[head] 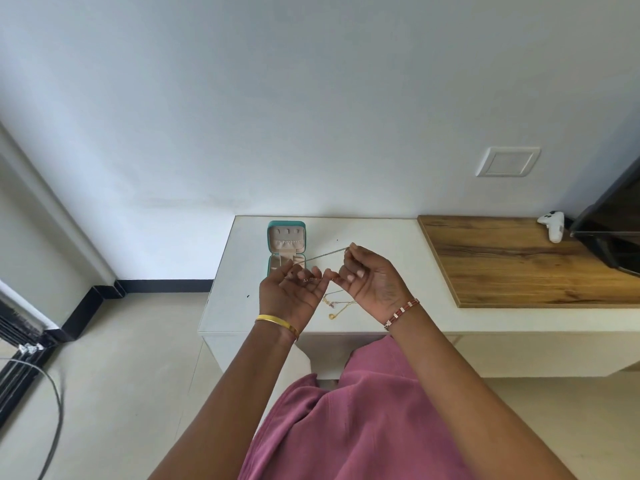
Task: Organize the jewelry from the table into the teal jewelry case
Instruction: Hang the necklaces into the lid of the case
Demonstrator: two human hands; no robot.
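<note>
A: We hold a thin chain necklace (327,255) above the white table (374,271), pinched between both hands. Our right hand (372,278) grips one end at its fingertips; our left hand (291,292) pinches the other.

B: And the teal jewelry case (286,249)?

A: It lies open just beyond our left hand. Gold necklaces (334,304) rest on the table beneath our hands, between the wrists.

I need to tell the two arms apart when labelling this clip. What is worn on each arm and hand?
Both forearms are bare, with no sleeves in view. The left hand has a plain gold bangle on its wrist. The right hand has a thin red and white beaded bracelet on its wrist. No rings are discernible.
</note>
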